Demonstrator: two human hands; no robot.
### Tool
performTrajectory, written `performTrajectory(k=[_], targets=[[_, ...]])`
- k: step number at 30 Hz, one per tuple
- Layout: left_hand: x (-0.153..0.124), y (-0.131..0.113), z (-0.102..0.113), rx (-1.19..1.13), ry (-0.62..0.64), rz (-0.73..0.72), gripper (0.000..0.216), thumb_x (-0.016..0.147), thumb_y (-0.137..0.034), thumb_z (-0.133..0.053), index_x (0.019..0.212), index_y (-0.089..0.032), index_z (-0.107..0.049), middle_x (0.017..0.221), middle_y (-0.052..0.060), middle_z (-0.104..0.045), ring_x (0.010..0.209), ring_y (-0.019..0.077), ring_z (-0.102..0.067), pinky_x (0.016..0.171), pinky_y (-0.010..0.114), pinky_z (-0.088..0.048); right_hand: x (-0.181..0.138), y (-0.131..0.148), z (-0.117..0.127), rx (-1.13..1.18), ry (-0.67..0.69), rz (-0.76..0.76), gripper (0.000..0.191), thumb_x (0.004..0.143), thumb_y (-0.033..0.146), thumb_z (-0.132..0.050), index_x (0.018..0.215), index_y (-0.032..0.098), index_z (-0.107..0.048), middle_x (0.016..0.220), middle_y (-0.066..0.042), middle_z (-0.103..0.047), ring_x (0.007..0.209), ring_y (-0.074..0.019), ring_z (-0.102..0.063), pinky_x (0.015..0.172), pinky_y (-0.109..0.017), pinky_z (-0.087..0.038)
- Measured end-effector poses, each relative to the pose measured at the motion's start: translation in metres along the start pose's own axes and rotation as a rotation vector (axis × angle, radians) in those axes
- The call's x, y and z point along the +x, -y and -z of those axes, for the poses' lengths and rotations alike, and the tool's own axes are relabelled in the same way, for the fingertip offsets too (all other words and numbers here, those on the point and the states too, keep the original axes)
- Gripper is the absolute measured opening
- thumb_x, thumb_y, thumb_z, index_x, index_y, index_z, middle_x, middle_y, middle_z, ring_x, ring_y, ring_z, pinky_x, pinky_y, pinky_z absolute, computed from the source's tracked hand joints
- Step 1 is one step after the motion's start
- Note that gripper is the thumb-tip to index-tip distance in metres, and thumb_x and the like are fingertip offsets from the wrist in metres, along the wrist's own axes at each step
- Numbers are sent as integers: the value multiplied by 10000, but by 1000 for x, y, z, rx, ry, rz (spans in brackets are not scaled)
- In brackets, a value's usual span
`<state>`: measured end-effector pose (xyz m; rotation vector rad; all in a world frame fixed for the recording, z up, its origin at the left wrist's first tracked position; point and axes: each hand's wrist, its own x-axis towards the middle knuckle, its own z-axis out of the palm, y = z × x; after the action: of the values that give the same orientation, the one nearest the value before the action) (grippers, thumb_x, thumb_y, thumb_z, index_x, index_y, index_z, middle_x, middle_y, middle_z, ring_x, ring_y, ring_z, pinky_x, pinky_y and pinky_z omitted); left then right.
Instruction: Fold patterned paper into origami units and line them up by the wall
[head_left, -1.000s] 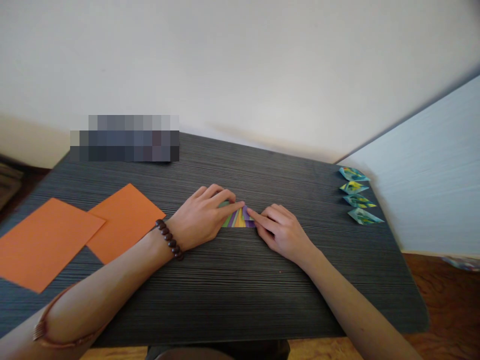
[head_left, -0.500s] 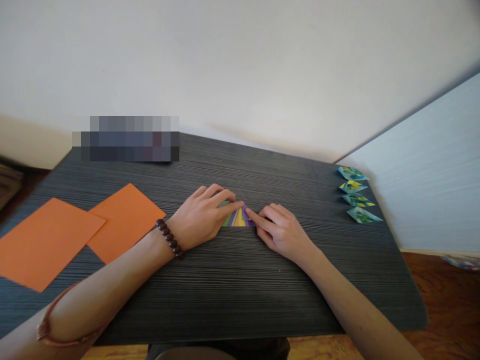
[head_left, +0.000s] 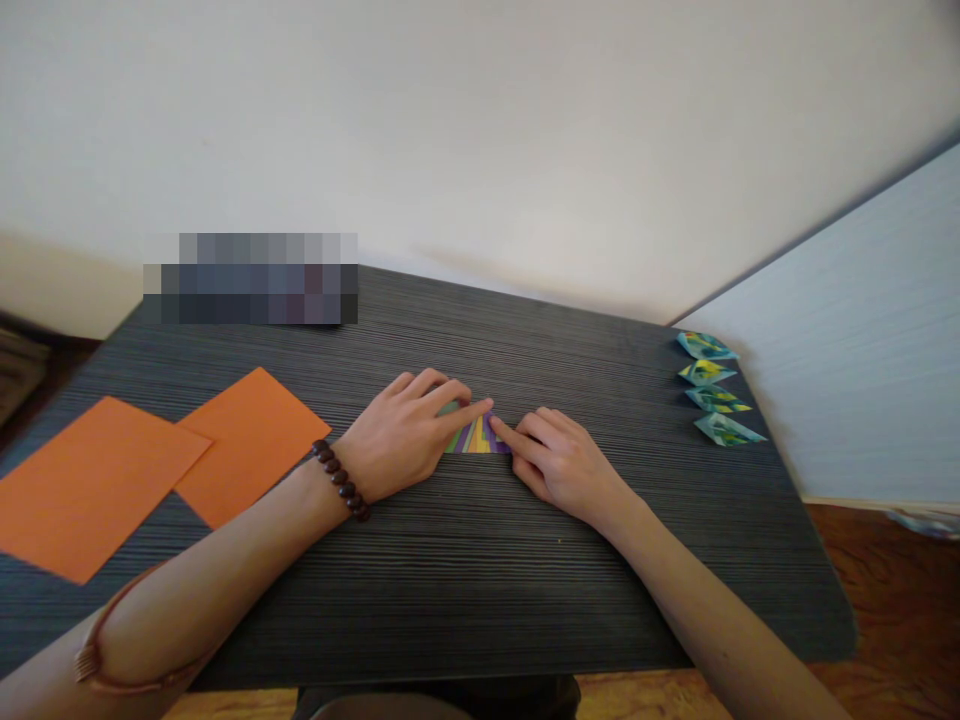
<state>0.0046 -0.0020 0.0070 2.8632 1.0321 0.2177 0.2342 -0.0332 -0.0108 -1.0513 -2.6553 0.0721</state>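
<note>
A small folded sheet of striped paper (head_left: pixel 478 436), in purple, yellow and green, lies flat on the table between my hands. My left hand (head_left: pixel 409 425) covers its left end, fingers bent and pressing it down, with the index finger stretched along the upper edge. At the right end, my right hand (head_left: pixel 555 455) has its index fingertip on the purple part and its thumb near the lower corner; the other fingers are curled in. Both hands hide parts of the paper, so the full fold cannot be seen.
Two square orange sheets (head_left: pixel 97 490) overlap on the left of the dark table (head_left: pixel 450 580). Several folded blue-green and yellow paper pieces (head_left: pixel 724 430) stand in a column near the right edge. A blurred-out object (head_left: pixel 255 285) sits at the back left, by the wall.
My left index fingertip has shifted slightly up and right along the paper's top edge. The purple flap by my right index finger looks flatter. Everything else keeps its place.
</note>
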Motion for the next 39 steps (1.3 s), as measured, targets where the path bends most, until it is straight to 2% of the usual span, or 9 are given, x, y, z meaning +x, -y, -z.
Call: performTrajectory(k=[12, 18, 21, 24, 29, 33, 39], targets=[[0, -5, 1, 54, -4, 13, 414, 868, -137, -435, 1253, -273, -508, 1178, 30, -550, 1054, 259, -456, 841, 412, -413, -1, 3, 1, 29, -5, -36, 362, 888, 183, -411, 1215, 123, -554, 783, -68, -560, 726, -178, -452, 672, -333, -431], [-2, -11, -3, 63, -58, 62, 384, 877, -161, -431, 1231, -267, -534, 1154, 37, -564, 1035, 266, -467, 812, 413, -421, -11, 6, 2, 16, 1, -78, 353, 890, 199, -432, 1204, 108, -567, 786, -71, -568, 733, -180, -457, 669, -337, -419], [0, -15, -6, 37, -122, 93, 326, 891, -218, -439, 1184, -259, -576, 1092, 48, -586, 1000, 252, -481, 796, 399, -421, -16, 7, 2, 32, -5, -98, 350, 888, 194, -434, 1199, 109, -571, 786, -71, -572, 731, -176, -461, 672, -333, -424], [4, -17, -9, 2, -192, 153, 280, 903, -346, -447, 1094, -257, -631, 1006, 55, -600, 941, 235, -493, 761, 380, -421, -17, 8, 2, 53, -14, -107, 339, 891, 199, -426, 1177, 113, -587, 778, -72, -577, 728, -176, -464, 673, -334, -424], [8, -17, -12, -17, -191, 204, 281, 891, -418, -460, 1034, -268, -649, 986, 45, -584, 927, 228, -483, 744, 365, -410, -11, 2, 6, 141, 3, -154, 307, 894, 209, -433, 1132, 147, -616, 744, -53, -588, 718, -169, -475, 680, -326, -403], [8, -16, -12, -34, -190, 202, 278, 884, -423, -473, 1039, -266, -642, 983, 49, -577, 924, 223, -473, 755, 361, -402, 2, -6, 8, 283, -19, -213, 226, 888, 217, -460, 1004, 176, -649, 732, -26, -603, 692, -142, -502, 718, -304, -402], [9, -15, -13, -31, -203, 188, 257, 885, -398, -479, 1014, -255, -648, 981, 57, -581, 916, 224, -475, 748, 364, -392, 11, -14, -1, 184, -36, -119, 258, 894, 189, -440, 1060, 190, -639, 757, -29, -592, 701, -141, -507, 700, -285, -397]])
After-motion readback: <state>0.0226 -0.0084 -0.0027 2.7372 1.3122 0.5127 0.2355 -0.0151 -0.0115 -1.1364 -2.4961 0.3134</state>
